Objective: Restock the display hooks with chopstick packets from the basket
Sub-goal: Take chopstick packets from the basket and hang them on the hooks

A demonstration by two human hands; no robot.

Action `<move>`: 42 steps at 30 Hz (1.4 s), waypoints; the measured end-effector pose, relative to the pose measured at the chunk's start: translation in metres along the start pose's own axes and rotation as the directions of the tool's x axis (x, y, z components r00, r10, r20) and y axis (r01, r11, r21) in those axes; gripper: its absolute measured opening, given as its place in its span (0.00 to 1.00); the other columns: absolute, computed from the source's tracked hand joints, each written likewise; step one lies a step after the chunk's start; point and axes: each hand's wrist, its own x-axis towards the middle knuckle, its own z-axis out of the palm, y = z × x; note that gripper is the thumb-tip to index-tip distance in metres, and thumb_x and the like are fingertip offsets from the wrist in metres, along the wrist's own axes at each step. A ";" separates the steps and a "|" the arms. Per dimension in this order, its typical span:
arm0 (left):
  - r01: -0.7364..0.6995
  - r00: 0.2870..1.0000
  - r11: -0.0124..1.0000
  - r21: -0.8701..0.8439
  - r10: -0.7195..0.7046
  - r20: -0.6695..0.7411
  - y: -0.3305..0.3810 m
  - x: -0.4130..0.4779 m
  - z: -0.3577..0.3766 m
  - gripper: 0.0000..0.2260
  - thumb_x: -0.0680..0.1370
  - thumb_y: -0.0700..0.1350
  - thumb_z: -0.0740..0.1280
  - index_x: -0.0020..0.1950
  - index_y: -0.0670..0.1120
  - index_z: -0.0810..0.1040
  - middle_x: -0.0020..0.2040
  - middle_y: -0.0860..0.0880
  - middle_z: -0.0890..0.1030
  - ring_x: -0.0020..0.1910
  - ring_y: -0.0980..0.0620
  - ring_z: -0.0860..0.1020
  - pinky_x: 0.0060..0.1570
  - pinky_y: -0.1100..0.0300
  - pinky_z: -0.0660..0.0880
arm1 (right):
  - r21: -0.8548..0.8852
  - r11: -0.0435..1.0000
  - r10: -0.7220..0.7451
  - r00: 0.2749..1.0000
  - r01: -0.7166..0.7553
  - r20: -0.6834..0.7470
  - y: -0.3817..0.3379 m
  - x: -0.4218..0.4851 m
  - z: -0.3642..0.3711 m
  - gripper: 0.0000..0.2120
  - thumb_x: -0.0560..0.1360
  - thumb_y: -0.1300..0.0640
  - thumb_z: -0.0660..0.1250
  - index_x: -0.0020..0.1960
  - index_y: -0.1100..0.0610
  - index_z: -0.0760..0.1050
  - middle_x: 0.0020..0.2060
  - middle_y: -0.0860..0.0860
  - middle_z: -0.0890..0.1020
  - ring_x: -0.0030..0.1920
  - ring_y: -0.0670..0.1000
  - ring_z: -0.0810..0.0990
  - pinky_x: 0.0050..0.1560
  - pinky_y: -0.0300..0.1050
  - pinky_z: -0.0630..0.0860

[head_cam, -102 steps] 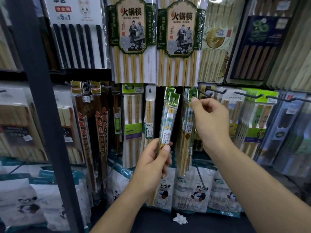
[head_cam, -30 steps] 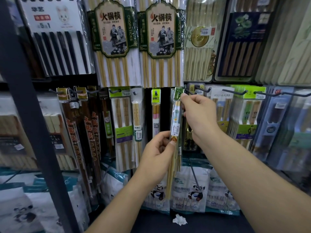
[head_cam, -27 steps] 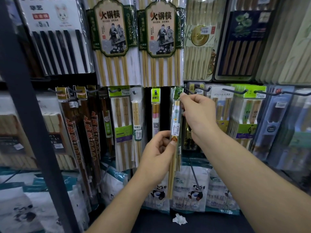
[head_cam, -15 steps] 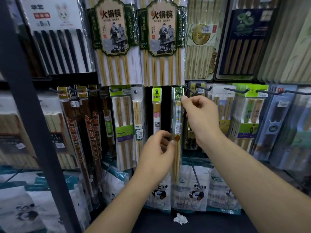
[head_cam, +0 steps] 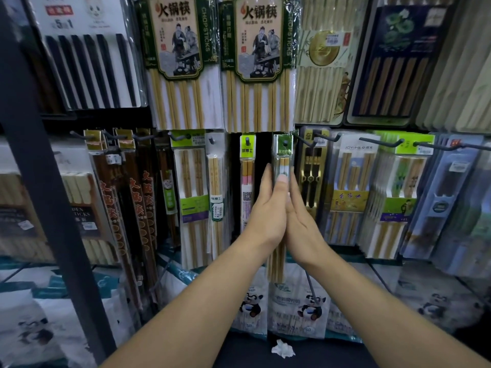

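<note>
The chopstick packet (head_cam: 283,166) hangs on its hook (head_cam: 285,142), long axis 12-to-6 o'clock, sandwiched between the left hand (head_cam: 265,211) at 9 and right hand (head_cam: 301,224) at 3, each grip straight-fingered, pressing inward, equally near.

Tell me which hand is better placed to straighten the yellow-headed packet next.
Left, likely. The left hand lies right beside the yellow-headed packet, while the right hand is beyond the green-headed packets pressed between both.
</note>
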 end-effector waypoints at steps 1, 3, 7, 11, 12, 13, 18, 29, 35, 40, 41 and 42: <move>0.008 1.000 1.000 -0.016 -0.008 -0.003 -0.002 0.003 0.000 0.25 0.86 0.59 0.54 0.83 0.60 0.54 0.80 0.59 0.62 0.77 0.61 0.61 0.71 0.64 0.59 | 0.027 1.000 0.009 1.000 -0.009 0.008 0.003 0.001 0.001 0.24 0.77 0.27 0.47 0.71 0.21 0.44 0.76 0.26 0.53 0.74 0.27 0.54 0.77 0.37 0.56; 0.009 1.000 0.999 -0.037 -0.010 -0.012 -0.005 0.009 0.001 0.23 0.86 0.57 0.54 0.82 0.60 0.57 0.78 0.61 0.64 0.74 0.64 0.63 0.66 0.69 0.60 | 0.063 0.998 0.008 1.000 -0.009 0.008 0.008 0.007 0.001 0.29 0.77 0.27 0.47 0.76 0.26 0.44 0.69 0.20 0.55 0.68 0.20 0.56 0.69 0.29 0.57; 0.005 0.999 0.998 -0.055 -0.008 -0.050 -0.008 0.025 0.002 0.21 0.87 0.53 0.55 0.81 0.57 0.61 0.66 0.67 0.70 0.60 0.75 0.68 0.51 0.82 0.64 | 0.093 0.995 0.028 0.999 -0.031 0.032 0.017 0.024 -0.002 0.31 0.79 0.32 0.47 0.80 0.35 0.45 0.67 0.17 0.56 0.67 0.19 0.56 0.69 0.27 0.56; 0.023 0.996 0.996 -0.082 -0.030 -0.080 -0.011 0.042 0.005 0.21 0.87 0.53 0.55 0.81 0.56 0.62 0.66 0.66 0.71 0.57 0.76 0.69 0.53 0.78 0.63 | 0.064 0.997 0.050 0.998 -0.052 0.033 0.023 0.038 -0.004 0.30 0.80 0.32 0.46 0.80 0.35 0.43 0.61 0.12 0.55 0.62 0.15 0.55 0.63 0.19 0.55; 0.027 0.996 0.996 -0.084 -0.035 -0.086 -0.012 0.045 0.006 0.21 0.87 0.53 0.55 0.81 0.56 0.62 0.66 0.66 0.71 0.56 0.77 0.68 0.54 0.78 0.63 | 0.053 0.997 0.048 0.998 -0.049 0.027 0.024 0.041 -0.005 0.32 0.79 0.31 0.46 0.80 0.36 0.43 0.62 0.14 0.54 0.61 0.14 0.54 0.63 0.19 0.55; 0.033 0.995 0.996 -0.084 -0.040 -0.090 -0.013 0.048 0.006 0.21 0.87 0.53 0.55 0.81 0.55 0.62 0.68 0.65 0.71 0.58 0.75 0.69 0.58 0.75 0.62 | 0.038 0.998 0.041 0.999 -0.042 0.022 0.026 0.044 -0.006 0.33 0.79 0.31 0.45 0.80 0.37 0.43 0.63 0.16 0.54 0.61 0.14 0.54 0.63 0.19 0.54; 0.073 0.991 0.991 -0.114 -0.084 -0.100 -0.013 0.053 0.007 0.22 0.87 0.52 0.55 0.82 0.54 0.59 0.78 0.56 0.66 0.67 0.65 0.63 0.65 0.66 0.59 | 0.018 0.999 0.040 0.998 -0.041 0.052 0.030 0.046 -0.007 0.31 0.80 0.35 0.45 0.80 0.39 0.42 0.74 0.28 0.52 0.68 0.20 0.53 0.72 0.29 0.52; 0.124 0.990 0.989 0.086 -0.129 0.051 -0.020 -0.043 -0.013 0.20 0.86 0.54 0.59 0.73 0.76 0.62 0.68 0.76 0.67 0.70 0.73 0.65 0.64 0.74 0.59 | -0.142 0.981 0.118 0.987 -0.133 -0.108 0.023 -0.043 -0.007 0.30 0.78 0.32 0.51 0.79 0.39 0.58 0.75 0.35 0.63 0.74 0.38 0.63 0.72 0.43 0.65; 0.297 0.954 0.903 0.310 -0.291 -0.067 -0.064 -0.114 -0.063 0.11 0.84 0.50 0.64 0.47 0.64 0.82 0.46 0.58 0.86 0.46 0.58 0.85 0.53 0.52 0.82 | -0.268 0.945 0.180 0.982 -0.190 -0.061 0.044 -0.121 0.005 0.04 0.80 0.49 0.67 0.52 0.40 0.76 0.48 0.38 0.78 0.49 0.38 0.77 0.44 0.31 0.74; 0.524 0.852 0.695 0.493 -0.424 -0.308 -0.154 -0.174 -0.123 0.04 0.83 0.50 0.65 0.52 0.55 0.79 0.45 0.52 0.83 0.45 0.51 0.81 0.52 0.46 0.80 | -0.352 0.845 0.490 0.847 -0.403 0.205 0.107 -0.192 0.049 0.03 0.78 0.52 0.72 0.46 0.47 0.78 0.40 0.45 0.82 0.41 0.42 0.80 0.41 0.31 0.74; 0.570 0.821 0.621 0.539 -0.454 -0.345 -0.175 -0.188 -0.134 0.05 0.83 0.49 0.65 0.56 0.51 0.79 0.47 0.51 0.82 0.45 0.51 0.81 0.52 0.47 0.80 | -0.383 0.820 0.535 0.806 -0.425 0.252 0.124 -0.208 0.060 0.03 0.77 0.53 0.72 0.47 0.49 0.79 0.41 0.45 0.83 0.40 0.41 0.80 0.42 0.28 0.72; 0.614 0.787 0.538 0.578 -0.479 -0.390 -0.195 -0.203 -0.144 0.08 0.83 0.48 0.66 0.59 0.47 0.78 0.48 0.49 0.82 0.46 0.49 0.80 0.52 0.47 0.79 | -0.412 0.793 0.582 0.759 -0.449 0.292 0.142 -0.224 0.071 0.02 0.77 0.55 0.73 0.48 0.51 0.80 0.41 0.46 0.83 0.41 0.41 0.80 0.43 0.26 0.71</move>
